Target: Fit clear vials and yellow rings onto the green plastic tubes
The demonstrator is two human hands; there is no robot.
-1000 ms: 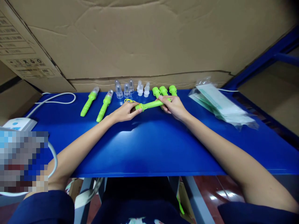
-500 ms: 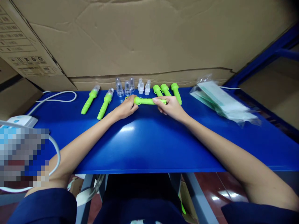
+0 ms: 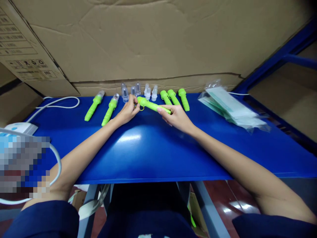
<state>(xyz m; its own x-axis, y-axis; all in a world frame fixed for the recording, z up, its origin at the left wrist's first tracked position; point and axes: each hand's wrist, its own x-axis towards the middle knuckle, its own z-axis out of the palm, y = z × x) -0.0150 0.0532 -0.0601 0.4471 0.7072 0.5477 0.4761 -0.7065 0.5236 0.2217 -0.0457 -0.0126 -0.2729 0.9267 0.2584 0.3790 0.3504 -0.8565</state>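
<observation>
The green handle [image 3: 151,105] no longer lies level, your right hand [image 3: 176,116] gripping one end, left hand [image 3: 127,111] pinching the other; two handles [image 3: 110,112] bear clear tips [image 3: 116,96], three handles [image 3: 183,100] none.

Blue tabletop [image 3: 158,155], green tubes [image 3: 183,100], clear caps [image 3: 125,95], bagged white packets [image 3: 229,106]

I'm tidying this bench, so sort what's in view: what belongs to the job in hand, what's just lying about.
Likely part of the job:
- green tube, in the right hand, left hand at its wide end
- three more green tubes
- two clear-tipped tubes
- clear caps
- smaller white-based caps

Seemingly just lying about:
- bagged packs
- white box
- white cable
</observation>
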